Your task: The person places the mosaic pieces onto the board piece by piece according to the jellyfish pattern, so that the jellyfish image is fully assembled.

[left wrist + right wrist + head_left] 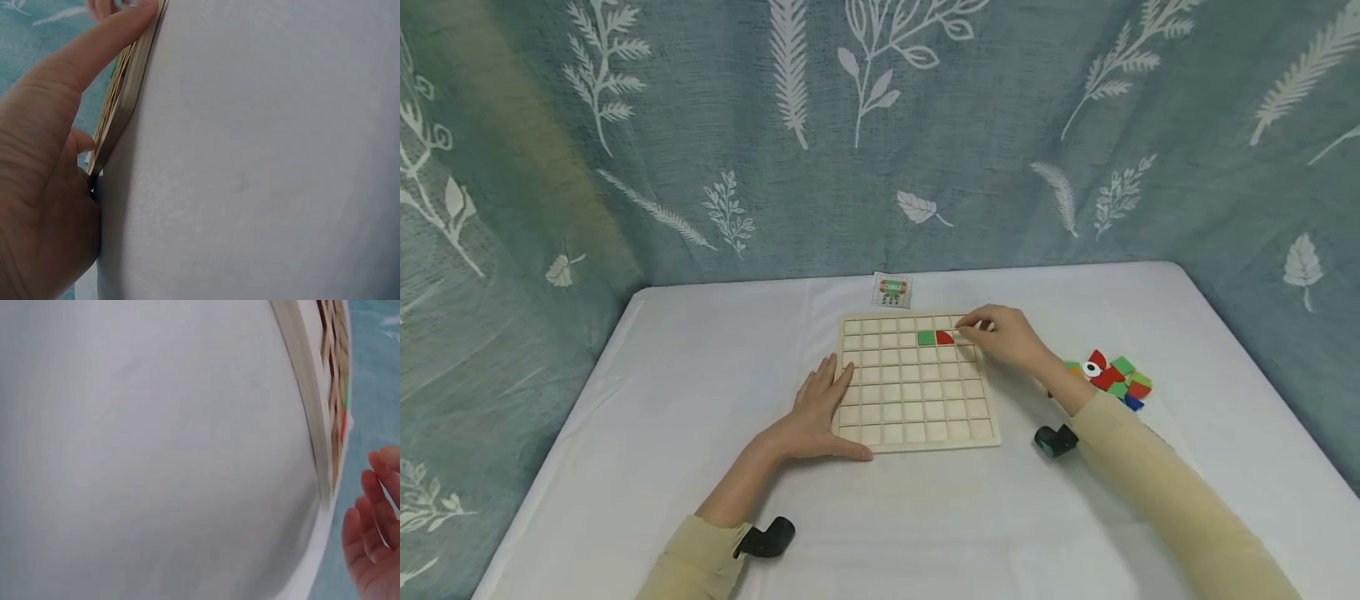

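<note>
A pale wooden grid board (891, 392) lies on the white table. In its upper right part sit a green square tile (927, 337) and, beside it, a red rounded tile (944, 337). My left hand (816, 412) spreads along the board's left side, thumb at the near left corner. In the left wrist view the thumb (81, 56) lies against the board's edge. My right hand (1003, 333) is at the upper right corner, thumb and index fingertips close together just right of the red tile. I cannot tell whether anything is between them.
A pile of colored tiles (1108, 379) lies right of the board, partly behind the right forearm. A small printed pattern card (892, 290) lies beyond the board. A leaf-patterned curtain (880, 200) stands behind the table. Black wrist cameras (767, 537) ride on both sleeves.
</note>
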